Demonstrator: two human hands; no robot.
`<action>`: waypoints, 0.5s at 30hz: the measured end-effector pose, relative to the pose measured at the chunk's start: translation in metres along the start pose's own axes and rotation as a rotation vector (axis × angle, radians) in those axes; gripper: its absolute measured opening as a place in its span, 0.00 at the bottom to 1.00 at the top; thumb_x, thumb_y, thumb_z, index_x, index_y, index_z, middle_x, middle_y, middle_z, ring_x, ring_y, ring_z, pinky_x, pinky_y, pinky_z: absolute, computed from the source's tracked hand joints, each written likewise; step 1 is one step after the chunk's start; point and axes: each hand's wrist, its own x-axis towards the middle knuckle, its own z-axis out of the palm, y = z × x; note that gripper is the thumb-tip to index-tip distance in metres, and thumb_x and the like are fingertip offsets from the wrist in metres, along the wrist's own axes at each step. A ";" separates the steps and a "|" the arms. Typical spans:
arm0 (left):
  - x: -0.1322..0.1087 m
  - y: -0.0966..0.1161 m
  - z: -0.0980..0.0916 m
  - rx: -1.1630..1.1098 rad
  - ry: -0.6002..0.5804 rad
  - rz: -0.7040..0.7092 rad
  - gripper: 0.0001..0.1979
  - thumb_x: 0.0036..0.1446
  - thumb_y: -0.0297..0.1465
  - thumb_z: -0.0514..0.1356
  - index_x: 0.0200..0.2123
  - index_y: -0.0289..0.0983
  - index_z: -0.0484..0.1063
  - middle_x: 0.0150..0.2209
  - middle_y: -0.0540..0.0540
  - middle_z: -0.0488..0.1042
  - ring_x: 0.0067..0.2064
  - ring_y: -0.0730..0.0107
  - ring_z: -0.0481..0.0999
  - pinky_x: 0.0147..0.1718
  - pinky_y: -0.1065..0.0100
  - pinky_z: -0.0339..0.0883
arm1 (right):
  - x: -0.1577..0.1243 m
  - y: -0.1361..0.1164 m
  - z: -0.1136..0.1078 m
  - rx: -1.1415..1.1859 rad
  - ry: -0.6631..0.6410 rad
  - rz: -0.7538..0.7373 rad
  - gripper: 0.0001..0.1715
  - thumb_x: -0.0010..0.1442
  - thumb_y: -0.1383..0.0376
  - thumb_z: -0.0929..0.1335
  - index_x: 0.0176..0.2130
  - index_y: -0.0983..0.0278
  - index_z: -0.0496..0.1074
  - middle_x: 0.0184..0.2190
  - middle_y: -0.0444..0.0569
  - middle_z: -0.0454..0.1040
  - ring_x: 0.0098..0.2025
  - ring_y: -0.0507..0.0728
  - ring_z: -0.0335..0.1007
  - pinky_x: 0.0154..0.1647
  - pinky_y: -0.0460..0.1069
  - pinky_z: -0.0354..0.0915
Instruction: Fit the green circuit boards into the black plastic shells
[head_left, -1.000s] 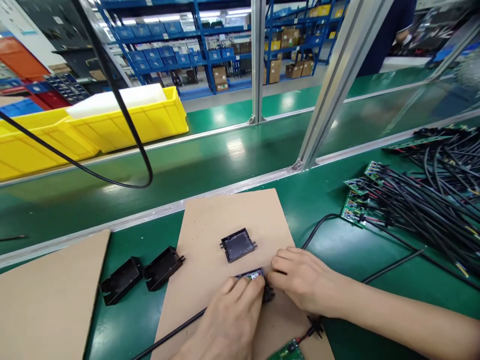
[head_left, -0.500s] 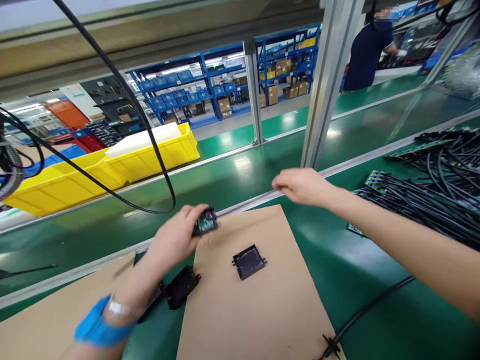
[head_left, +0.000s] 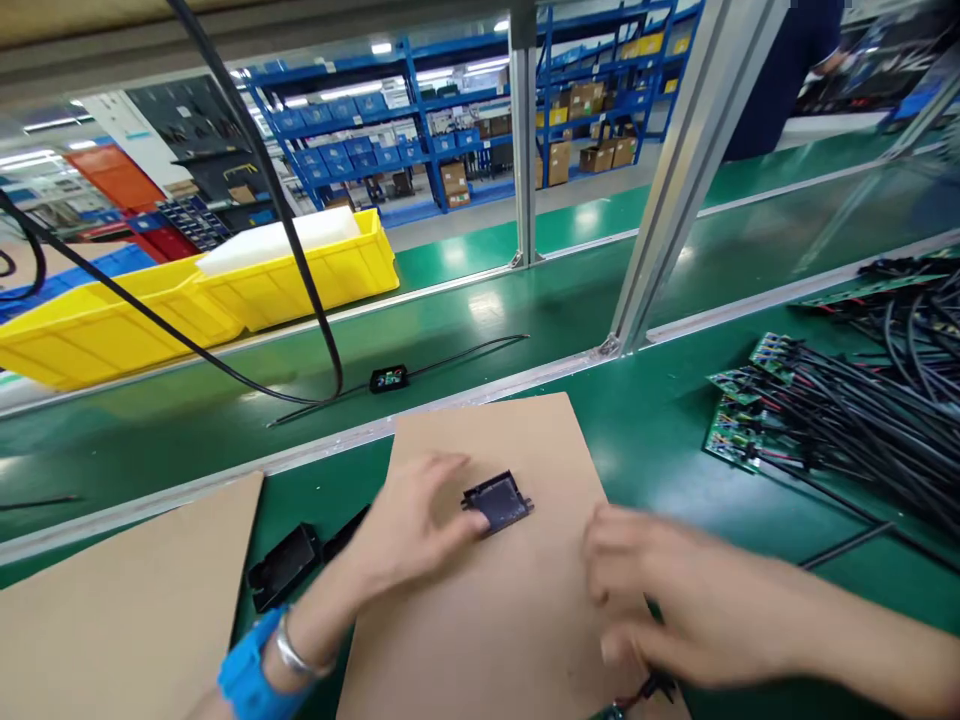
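My left hand [head_left: 416,520] reaches across the brown cardboard sheet [head_left: 517,620], its fingers apart and touching the left edge of a small black plastic housing [head_left: 499,502]. A blue band is on that wrist. My right hand [head_left: 675,600] hovers over the sheet's near right corner, smeared by motion, beside a black cable end [head_left: 654,688]. A small black unit with a green board and a trailing cable [head_left: 388,379] lies alone on the green conveyor belt [head_left: 487,310] beyond the rail.
Two empty black housings [head_left: 285,565] lie left of the sheet, partly behind my arm. Another cardboard sheet [head_left: 112,600] lies far left. Green boards with black cables [head_left: 825,420] are piled at right. Yellow bins [head_left: 292,270] stand across the belt. An aluminium post [head_left: 675,180] rises ahead; a person stands behind it.
My left hand has left the small unit on the conveyor belt and come back to the housing on the sheet. My right hand has dropped from the rail to the sheet's near corner.
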 end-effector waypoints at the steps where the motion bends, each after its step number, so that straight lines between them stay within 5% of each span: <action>1: -0.008 0.017 0.009 -0.053 -0.010 0.037 0.34 0.55 0.48 0.61 0.61 0.37 0.61 0.58 0.39 0.67 0.58 0.52 0.67 0.57 0.52 0.62 | -0.007 -0.012 0.013 0.013 -0.045 0.003 0.07 0.54 0.64 0.73 0.32 0.62 0.70 0.36 0.47 0.70 0.43 0.59 0.67 0.48 0.54 0.66; 4: -0.027 0.051 0.034 -0.151 0.003 0.065 0.30 0.57 0.37 0.61 0.60 0.35 0.60 0.56 0.36 0.67 0.56 0.51 0.68 0.54 0.49 0.65 | -0.018 -0.028 0.046 -0.038 -0.074 0.033 0.16 0.49 0.68 0.74 0.40 0.63 0.71 0.41 0.50 0.71 0.47 0.63 0.66 0.53 0.57 0.63; 7: -0.047 0.067 0.043 -0.202 0.005 0.115 0.26 0.57 0.29 0.57 0.60 0.35 0.59 0.55 0.37 0.67 0.55 0.55 0.68 0.54 0.49 0.66 | -0.022 -0.025 0.064 -0.038 -0.080 0.057 0.15 0.51 0.70 0.72 0.41 0.64 0.69 0.43 0.52 0.71 0.49 0.63 0.65 0.57 0.59 0.59; 12: -0.079 0.093 0.025 -0.387 0.006 0.113 0.30 0.58 0.38 0.61 0.61 0.37 0.58 0.57 0.36 0.66 0.56 0.53 0.68 0.52 0.53 0.68 | -0.023 -0.023 0.051 0.062 -0.037 0.049 0.10 0.55 0.76 0.65 0.37 0.64 0.64 0.37 0.48 0.70 0.41 0.57 0.65 0.47 0.51 0.62; 15: -0.087 0.110 0.022 -0.511 -0.109 0.050 0.18 0.59 0.38 0.59 0.50 0.39 0.68 0.43 0.43 0.76 0.41 0.61 0.77 0.37 0.66 0.73 | -0.018 -0.027 0.034 0.121 0.048 0.026 0.09 0.59 0.75 0.63 0.37 0.63 0.62 0.35 0.45 0.69 0.37 0.54 0.64 0.39 0.48 0.61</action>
